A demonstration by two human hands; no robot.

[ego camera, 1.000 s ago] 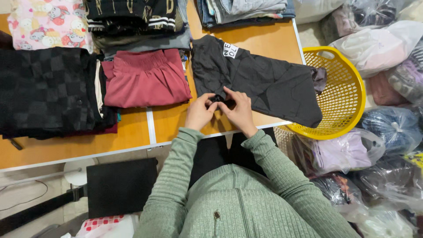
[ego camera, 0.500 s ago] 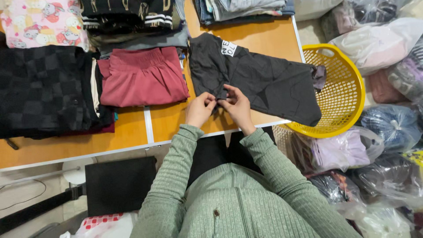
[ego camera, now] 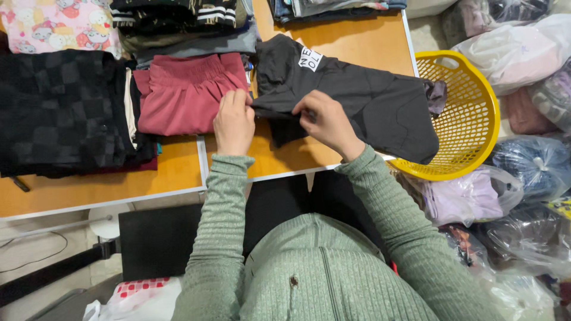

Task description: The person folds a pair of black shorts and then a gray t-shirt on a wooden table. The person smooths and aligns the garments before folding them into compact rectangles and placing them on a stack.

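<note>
A dark grey garment (ego camera: 363,98) with a white patch lies spread on the orange table (ego camera: 297,151), one end hanging into the yellow basket. My left hand (ego camera: 234,122) pinches its near edge on the left. My right hand (ego camera: 324,122) grips the same edge a little further right, lifting a fold of the cloth off the table. Both arms wear green ribbed sleeves.
A folded red garment (ego camera: 187,95) lies just left of my left hand, a black checked pile (ego camera: 59,113) further left. More folded clothes line the table's far side. A yellow plastic basket (ego camera: 470,113) stands at the right, among bagged clothes (ego camera: 517,41).
My hands have moved up and apart along the dark garment's near edge, raising a fold of cloth; the left one now lies beside the red garment.
</note>
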